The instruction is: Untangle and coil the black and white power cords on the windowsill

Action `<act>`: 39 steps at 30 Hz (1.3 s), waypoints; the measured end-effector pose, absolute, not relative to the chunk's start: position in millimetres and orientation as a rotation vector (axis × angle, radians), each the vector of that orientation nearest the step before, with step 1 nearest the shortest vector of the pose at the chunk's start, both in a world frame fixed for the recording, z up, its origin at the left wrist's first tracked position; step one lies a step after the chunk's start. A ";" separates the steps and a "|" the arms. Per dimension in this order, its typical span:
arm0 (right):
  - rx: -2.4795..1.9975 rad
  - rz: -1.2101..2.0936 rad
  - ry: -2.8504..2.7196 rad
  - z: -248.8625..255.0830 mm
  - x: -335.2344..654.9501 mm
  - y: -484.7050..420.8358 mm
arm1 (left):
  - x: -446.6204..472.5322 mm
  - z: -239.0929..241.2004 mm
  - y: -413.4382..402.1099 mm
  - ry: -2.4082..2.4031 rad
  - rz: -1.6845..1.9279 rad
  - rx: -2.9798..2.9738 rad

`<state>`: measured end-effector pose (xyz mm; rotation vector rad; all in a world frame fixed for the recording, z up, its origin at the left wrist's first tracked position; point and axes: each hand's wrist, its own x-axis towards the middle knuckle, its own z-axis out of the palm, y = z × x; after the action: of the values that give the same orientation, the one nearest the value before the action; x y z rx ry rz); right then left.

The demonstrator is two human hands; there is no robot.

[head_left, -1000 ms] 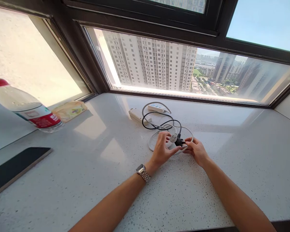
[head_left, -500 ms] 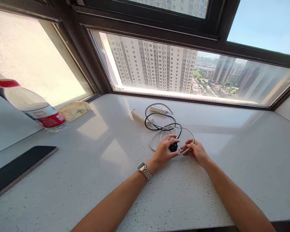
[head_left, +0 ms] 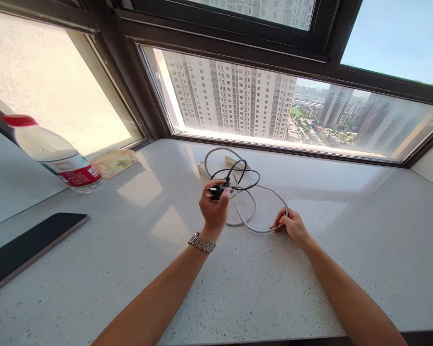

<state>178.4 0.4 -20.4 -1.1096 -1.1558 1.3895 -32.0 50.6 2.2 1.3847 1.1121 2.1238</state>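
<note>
My left hand (head_left: 214,204) is closed around a black power plug (head_left: 215,192), its metal prongs pointing left. A black cord (head_left: 257,179) runs from the plug and loops over the tangle behind it. Between finger and thumb, my right hand (head_left: 290,225) pinches a white cable (head_left: 264,231), which makes wide loops on the counter and crosses the black cord. Behind the left hand sit two white power strips: the left power strip (head_left: 203,170) is mostly hidden by the hand and cords, and the right power strip (head_left: 232,161) is partly covered by loops.
On the speckled white counter (head_left: 260,288), a red-capped bottle (head_left: 63,161) stands at the left beside a yellow soft pack (head_left: 114,163). A dark phone (head_left: 29,250) lies nearer me. A dark-framed window (head_left: 234,96) borders the far edge.
My left hand has moved left and away from me with the black plug, turning its prongs leftward and drawing the black cord along. My right hand stays nearly in place on the white cable.
</note>
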 end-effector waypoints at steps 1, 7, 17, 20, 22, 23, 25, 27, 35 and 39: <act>-1.113 1.386 -1.156 -20.2 178.1 1.0 | -38.2 5.5 54.0 1.115 2.171 1.280; -1.133 1.344 -1.096 -21.7 179.1 4.2 | -66.3 20.3 60.7 1.077 2.366 0.997; -1.060 1.316 -0.759 -20.2 194.2 12.0 | -79.9 3.7 67.3 1.116 2.285 1.147; -1.124 1.232 -0.743 -21.5 201.0 16.9 | -83.8 -2.7 73.2 1.146 2.218 1.130; -1.167 1.127 -0.808 -24.6 204.1 19.6 | -84.8 -5.2 75.5 1.128 2.154 1.121; -1.180 1.076 -0.846 -26.3 205.2 20.6 | -84.8 -6.1 76.2 1.117 2.114 1.120; -1.190 1.006 -0.897 -28.5 206.3 21.6 | -84.3 -7.8 76.9 1.107 2.034 1.131; -1.182 1.019 -0.893 -27.7 207.0 21.4 | -83.4 -10.4 77.6 1.119 1.971 1.181; -1.138 1.354 -0.758 -14.8 218.5 22.1 | -72.4 -35.6 91.4 1.113 1.771 1.509; -1.133 1.384 -0.812 -14.9 222.2 23.7 | -70.3 -39.3 106.6 1.241 1.680 1.624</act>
<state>222.2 23.7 -14.9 -1.1326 -0.8116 1.3843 -70.3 106.6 -39.3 1.6240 1.2414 1.6805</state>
